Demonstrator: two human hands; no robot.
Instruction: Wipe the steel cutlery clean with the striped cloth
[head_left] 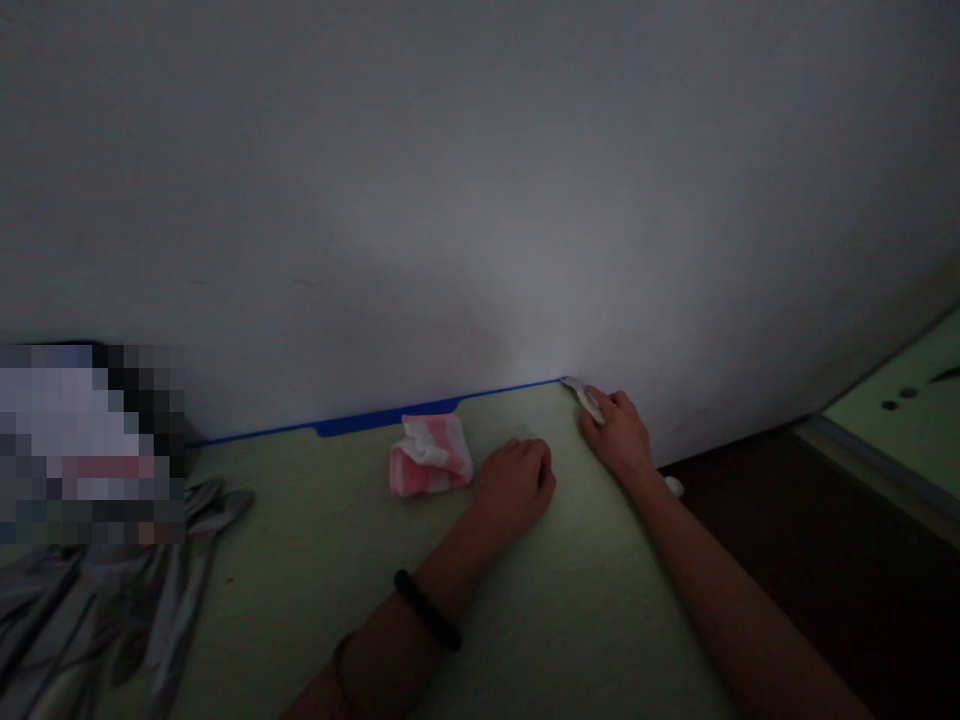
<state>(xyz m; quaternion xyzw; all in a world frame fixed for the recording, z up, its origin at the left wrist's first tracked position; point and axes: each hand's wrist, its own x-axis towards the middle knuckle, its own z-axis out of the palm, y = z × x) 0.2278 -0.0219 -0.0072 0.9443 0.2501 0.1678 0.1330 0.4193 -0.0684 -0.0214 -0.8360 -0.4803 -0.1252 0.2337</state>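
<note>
Two hands are out on the head view, both low on a pale green surface (pixel 585 600) that runs up against a white wall (pixel 480 200). The right hand (pixel 619 432) is up at the far edge, fingers wrapped around a small pale tool (pixel 587 398). The tool's tip is pushed into the seam where the green meets the wall, right at the end of a strip of blue tape (pixel 375 420) running along that seam. It is too dim to say what kind of tool it is.

The left hand (pixel 517 485) sits just beside and a little nearer, curled into a loose fist with its knuckles on the green. A black bracelet (pixel 427 610) circles its wrist. Just to its left lies a crumpled pink-and-white cloth (pixel 429 455), near the hand and just below the tape.

Down at lower left, a rumpled grey sheet (pixel 112 600) spills over the green. Off to the right the surface drops away to a dark floor (pixel 787 520). A small white object (pixel 673 487) shows just behind the right wrist.
</note>
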